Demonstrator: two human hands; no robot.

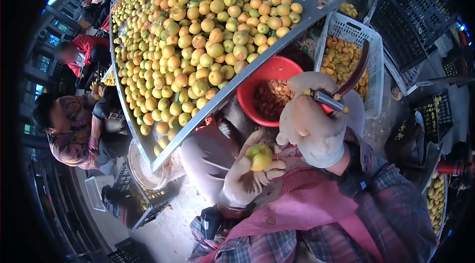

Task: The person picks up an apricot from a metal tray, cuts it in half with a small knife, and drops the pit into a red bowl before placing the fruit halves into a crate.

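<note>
Both of my hands wear pale gloves. My left hand (246, 176), palm up above my lap, has its fingers curled round a yellow-green apricot (259, 157). My right hand (312, 122) is closed on a curved tool (330, 100), which has a silver metal barrel and a long reddish-brown curved part pointing up and right. The tool is apart from the fruit. Past my right hand, partly hidden by it, stands a red basin (243, 98) with brown pits or scraps inside. The inner side of my right hand's grip is hidden.
A metal-edged sorting table (225, 92) heaped with apricots (198, 40) slopes up ahead. At right a white crate (377, 65) holds apricot halves; black crates (401, 20) stand beyond. A co-worker (74, 129) sits at left near a white bucket (141, 166).
</note>
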